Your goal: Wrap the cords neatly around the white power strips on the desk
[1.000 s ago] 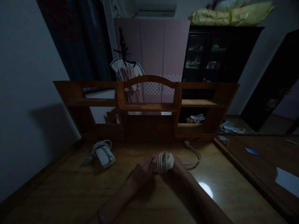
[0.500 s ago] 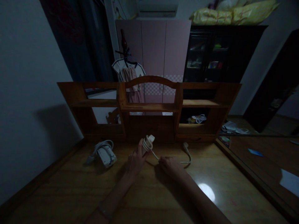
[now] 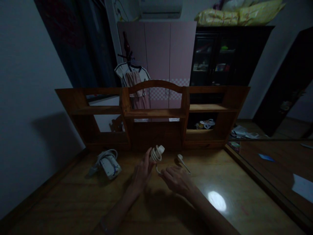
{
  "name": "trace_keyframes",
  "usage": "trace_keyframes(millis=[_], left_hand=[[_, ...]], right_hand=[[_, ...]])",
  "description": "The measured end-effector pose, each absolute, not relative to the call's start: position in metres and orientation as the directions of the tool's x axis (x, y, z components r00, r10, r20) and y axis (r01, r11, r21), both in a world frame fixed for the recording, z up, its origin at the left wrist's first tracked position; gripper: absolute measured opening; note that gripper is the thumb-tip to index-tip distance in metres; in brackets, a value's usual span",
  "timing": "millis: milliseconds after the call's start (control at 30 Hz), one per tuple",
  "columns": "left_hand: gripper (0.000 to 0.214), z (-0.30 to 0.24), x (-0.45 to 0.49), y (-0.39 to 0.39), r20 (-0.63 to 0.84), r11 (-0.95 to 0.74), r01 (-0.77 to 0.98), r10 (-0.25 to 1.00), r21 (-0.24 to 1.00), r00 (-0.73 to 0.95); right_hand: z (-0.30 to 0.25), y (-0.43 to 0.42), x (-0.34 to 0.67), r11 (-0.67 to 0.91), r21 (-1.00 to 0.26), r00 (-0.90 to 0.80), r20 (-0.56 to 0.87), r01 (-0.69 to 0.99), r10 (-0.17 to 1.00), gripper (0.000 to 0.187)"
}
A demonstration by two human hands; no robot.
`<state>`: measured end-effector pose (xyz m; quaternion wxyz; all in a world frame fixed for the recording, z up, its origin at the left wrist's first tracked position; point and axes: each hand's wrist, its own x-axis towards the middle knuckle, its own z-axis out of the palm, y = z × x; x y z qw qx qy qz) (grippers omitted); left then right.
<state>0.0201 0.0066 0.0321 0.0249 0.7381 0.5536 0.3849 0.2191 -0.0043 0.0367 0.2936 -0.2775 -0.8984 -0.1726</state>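
My left hand grips a white power strip with its white cord coiled around it, held upright just above the wooden desk. My right hand sits to the right of it, fingers curled around the loose end of the cord. The cord's plug sticks up just beyond my right fingers. A short loop of cord runs between the two hands.
A second white power strip with bundled cord lies on the desk at the left. A wooden shelf unit stands along the desk's back edge. A bright light spot reflects on the desk at right. Pink wardrobe and dark cabinet stand behind.
The loose cord on the desk has been drawn in: the plug moved left toward my right hand. More cord is coiled around the strip, which stays in my left hand.
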Motion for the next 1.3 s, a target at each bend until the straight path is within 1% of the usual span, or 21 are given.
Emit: trace_keyframes(millis=[67, 167, 300, 400, 467, 567, 700, 833, 933, 1067, 1200, 1300], left_hand=[[0.062, 0.03, 0.021, 0.006, 0.537, -0.475, 0.764, 0.819, 0.437, 0.202], [0.074, 0.025, 0.021, 0.008, 0.499, -0.544, 0.745, 0.802, 0.386, 0.327], [0.091, 0.024, 0.02, 0.011, 0.434, -0.597, 0.732, 0.784, 0.329, 0.444], [0.096, 0.03, 0.023, 0.007, 0.39, -0.633, 0.719, 0.763, 0.288, 0.516], [0.088, 0.035, 0.025, 0.003, 0.376, -0.648, 0.715, 0.751, 0.263, 0.542], [0.074, 0.036, 0.027, 0.001, 0.367, -0.647, 0.732, 0.748, 0.216, 0.553], [0.073, 0.03, 0.027, 0.004, 0.344, -0.645, 0.749, 0.746, 0.155, 0.571], [0.069, 0.022, 0.026, 0.007, 0.321, -0.652, 0.754, 0.732, 0.075, 0.601], [0.068, 0.019, 0.028, 0.005, 0.315, -0.697, 0.717, 0.684, 0.015, 0.658], [0.069, 0.017, 0.032, 0.002, 0.337, -0.733, 0.68, 0.633, -0.029, 0.697], [0.058, 0.01, 0.036, 0.002, 0.411, -0.762, 0.645, 0.571, -0.056, 0.71], [0.046, 0.005, 0.036, 0.003, 0.45, -0.79, 0.603, 0.501, -0.112, 0.739]], right_hand=[[0.038, -0.005, 0.22, 0.792, 0.17, -0.683, 0.629, 0.587, 0.371, 0.018], [0.041, -0.005, 0.224, 0.785, 0.17, -0.676, 0.635, 0.596, 0.376, 0.018], [0.047, 0.0, 0.236, 0.787, 0.151, -0.642, 0.677, 0.598, 0.359, 0.023], [0.051, 0.005, 0.251, 0.761, 0.162, -0.613, 0.705, 0.628, 0.356, 0.029], [0.053, 0.007, 0.26, 0.731, 0.174, -0.601, 0.707, 0.66, 0.374, 0.033], [0.053, 0.009, 0.269, 0.706, 0.209, -0.618, 0.682, 0.677, 0.391, 0.033], [0.052, 0.01, 0.27, 0.709, 0.218, -0.635, 0.662, 0.671, 0.398, 0.03], [0.053, 0.011, 0.267, 0.727, 0.184, -0.639, 0.646, 0.662, 0.418, 0.033], [0.053, 0.013, 0.269, 0.725, 0.14, -0.615, 0.651, 0.674, 0.446, 0.037], [0.053, 0.019, 0.279, 0.703, 0.076, -0.562, 0.663, 0.707, 0.494, 0.037], [0.05, 0.025, 0.287, 0.687, 0.035, -0.524, 0.674, 0.726, 0.52, 0.035], [0.047, 0.028, 0.288, 0.69, 0.036, -0.525, 0.678, 0.723, 0.514, 0.035]])
